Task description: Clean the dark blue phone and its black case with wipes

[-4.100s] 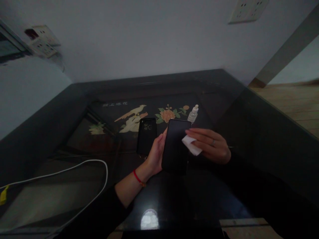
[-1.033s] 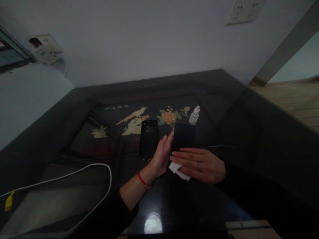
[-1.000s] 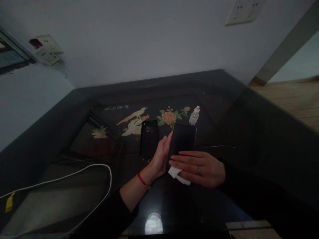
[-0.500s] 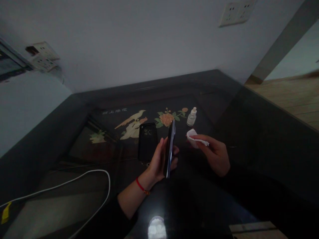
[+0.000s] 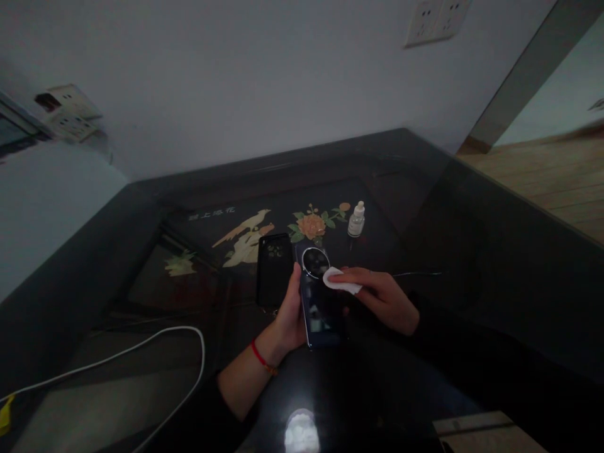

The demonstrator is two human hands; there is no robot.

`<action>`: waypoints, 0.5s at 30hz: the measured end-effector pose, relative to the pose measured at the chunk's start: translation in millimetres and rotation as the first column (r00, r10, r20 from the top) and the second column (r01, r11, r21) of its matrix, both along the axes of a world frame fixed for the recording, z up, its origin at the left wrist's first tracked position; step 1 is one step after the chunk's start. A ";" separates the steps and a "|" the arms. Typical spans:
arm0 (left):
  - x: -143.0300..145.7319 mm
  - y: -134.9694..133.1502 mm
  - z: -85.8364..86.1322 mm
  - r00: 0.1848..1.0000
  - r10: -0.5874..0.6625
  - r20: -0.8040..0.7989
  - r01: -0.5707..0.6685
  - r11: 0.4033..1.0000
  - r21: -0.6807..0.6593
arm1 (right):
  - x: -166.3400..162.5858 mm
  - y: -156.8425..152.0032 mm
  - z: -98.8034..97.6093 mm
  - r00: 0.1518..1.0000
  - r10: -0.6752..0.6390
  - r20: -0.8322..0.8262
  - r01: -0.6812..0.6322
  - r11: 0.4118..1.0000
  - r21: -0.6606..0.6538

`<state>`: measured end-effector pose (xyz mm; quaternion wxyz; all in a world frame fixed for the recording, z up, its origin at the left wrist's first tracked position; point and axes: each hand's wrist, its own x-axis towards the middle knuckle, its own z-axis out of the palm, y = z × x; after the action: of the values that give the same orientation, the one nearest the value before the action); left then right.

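My left hand (image 5: pixel 290 318) is wrapped round a dark smartphone (image 5: pixel 321 314), its back turned up toward me and its big round camera ring at the far end. Pinched in my right hand (image 5: pixel 384 299) is a folded white wipe (image 5: pixel 342 280), which lies against the phone's back just below the camera ring. Left of the phone, a black phone case (image 5: pixel 274 270) rests on the table. Beyond my right hand stands a small clear dropper bottle (image 5: pixel 357 221) with a white top.
The glossy black table (image 5: pixel 401 390) carries a printed bird and flower picture (image 5: pixel 248 242). A white cable (image 5: pixel 141 346) curves across its left side. Wall sockets (image 5: pixel 436 22) sit above the back edge, and a pale flat object (image 5: pixel 481 431) lies at the lower right.
The phone has turned from edge-on to showing its back. My right hand has moved left, bringing the wipe from beside the phone onto it.
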<state>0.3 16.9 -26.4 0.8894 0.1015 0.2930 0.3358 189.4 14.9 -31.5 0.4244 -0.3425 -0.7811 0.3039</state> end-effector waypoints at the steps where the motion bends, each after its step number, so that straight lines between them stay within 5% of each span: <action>1: -0.2 -0.1 0.5 1.000 -0.008 0.023 0.008 1.000 -0.015 | 2.0 1.7 0.1 0.999 -0.035 -0.002 0.035 0.999 -0.001; 8: 4.3 -0.6 -9.9 0.994 -0.076 0.073 0.072 0.996 0.047 | 18.4 18.1 -1.6 0.956 -0.292 -0.042 0.292 0.956 0.008; 15: 7.0 -0.9 -14.0 0.989 -0.139 0.047 0.136 0.989 0.060 | 16.7 29.8 -6.1 0.951 -0.307 -0.022 0.308 0.949 0.068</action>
<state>7.3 16.1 -40.4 0.9144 0.1379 0.2528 0.2846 206.1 44.8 -37.6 0.4827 -0.4432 -0.7261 0.2082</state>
